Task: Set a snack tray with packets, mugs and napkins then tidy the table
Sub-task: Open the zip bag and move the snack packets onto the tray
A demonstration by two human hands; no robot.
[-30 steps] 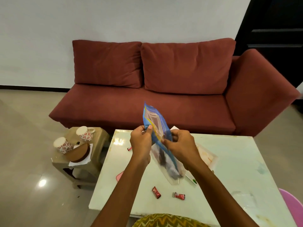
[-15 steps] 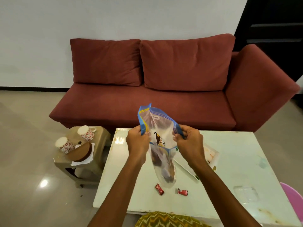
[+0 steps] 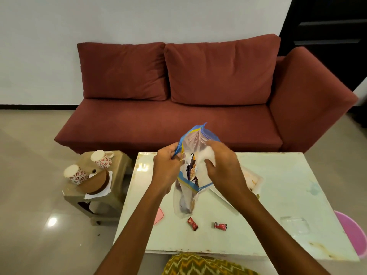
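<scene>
Both hands grip a clear bag [image 3: 191, 175] above a pale table [image 3: 278, 195]: left hand [image 3: 166, 171] pinching its rim, right hand [image 3: 224, 167] clutching its mouth. Two red sweets [image 3: 206, 226] lie near the front edge; a red sofa [image 3: 178, 96] stands behind.

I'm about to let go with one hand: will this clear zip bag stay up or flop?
Likely flops: the zip bag is thin film, sagging below the left hand. Its dark contents sit low, so it probably swings. The right hand is at its mouth.

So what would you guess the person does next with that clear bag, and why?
Probably reach the right hand further into the bag to pull a packet out. The left hand holds the blue edge open, the right fingers are at its mouth, and packets show inside.
</scene>
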